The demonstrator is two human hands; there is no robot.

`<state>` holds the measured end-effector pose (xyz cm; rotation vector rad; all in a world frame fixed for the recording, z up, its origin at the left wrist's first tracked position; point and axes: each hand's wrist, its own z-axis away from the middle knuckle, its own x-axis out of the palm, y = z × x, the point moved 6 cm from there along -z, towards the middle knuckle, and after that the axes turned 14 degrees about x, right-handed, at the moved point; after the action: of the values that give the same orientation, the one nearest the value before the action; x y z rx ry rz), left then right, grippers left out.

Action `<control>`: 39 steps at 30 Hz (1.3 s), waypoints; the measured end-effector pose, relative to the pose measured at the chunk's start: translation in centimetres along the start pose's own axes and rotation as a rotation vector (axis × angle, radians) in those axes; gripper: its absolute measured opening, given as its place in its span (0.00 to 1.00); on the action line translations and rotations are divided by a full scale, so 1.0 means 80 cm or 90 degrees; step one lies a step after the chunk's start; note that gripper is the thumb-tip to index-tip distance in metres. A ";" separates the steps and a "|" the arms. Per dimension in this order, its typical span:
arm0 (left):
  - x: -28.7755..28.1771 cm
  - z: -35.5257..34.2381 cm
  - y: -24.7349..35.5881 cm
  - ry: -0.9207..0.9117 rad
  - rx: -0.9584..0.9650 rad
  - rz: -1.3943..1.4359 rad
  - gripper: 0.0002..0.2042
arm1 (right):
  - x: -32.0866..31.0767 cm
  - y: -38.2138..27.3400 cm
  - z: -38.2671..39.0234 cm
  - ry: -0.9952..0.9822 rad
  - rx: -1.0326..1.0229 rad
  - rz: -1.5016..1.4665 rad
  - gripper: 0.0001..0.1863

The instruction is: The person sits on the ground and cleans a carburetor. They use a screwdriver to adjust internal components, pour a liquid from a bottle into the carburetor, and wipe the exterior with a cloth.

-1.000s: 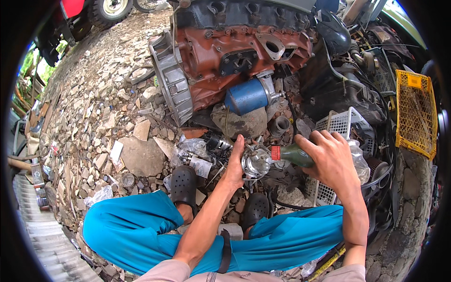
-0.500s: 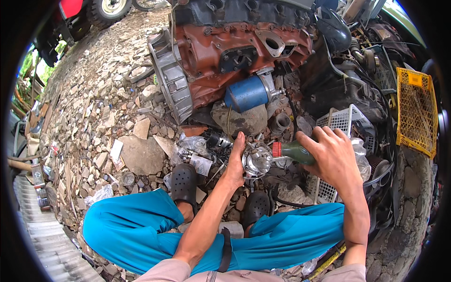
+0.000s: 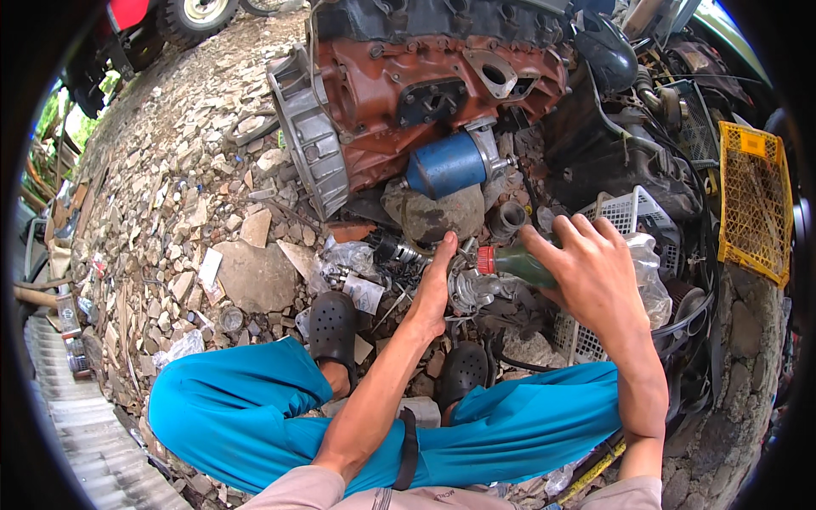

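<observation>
My left hand grips a small grey metal engine part held just above the ground between my knees. My right hand holds a green bottle with a red cap, tilted so that the cap end meets the metal part. Both hands are in the middle of the head view, in front of my blue trousers and black clogs.
A rusty red engine block with a grey bell housing and a blue oil filter lies ahead on stony ground. White plastic basket and yellow crate stand at the right. Plastic bags and loose stones lie around.
The right hand has shifted slightly and tilted the green bottle closer onto the metal part. The left hand keeps its grip in the same place.
</observation>
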<state>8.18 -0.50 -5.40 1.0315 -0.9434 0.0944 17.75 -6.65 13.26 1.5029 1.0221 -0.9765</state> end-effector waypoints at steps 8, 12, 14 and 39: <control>-0.003 0.002 0.003 0.015 -0.020 -0.061 0.41 | -0.001 -0.006 -0.003 -0.002 0.007 0.007 0.40; -0.008 0.000 -0.002 0.031 -0.022 -0.057 0.42 | -0.001 -0.007 -0.005 0.014 -0.001 0.005 0.39; -0.010 -0.003 -0.006 0.032 -0.024 -0.040 0.43 | 0.000 -0.009 -0.005 0.017 -0.011 -0.007 0.38; -0.021 -0.002 0.020 0.139 -0.043 0.120 0.39 | -0.014 0.005 0.008 0.095 -0.010 0.040 0.21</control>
<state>6.45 1.08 -5.50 0.8496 -0.8374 0.3238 17.78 -7.43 14.33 1.6049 1.0778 -0.8199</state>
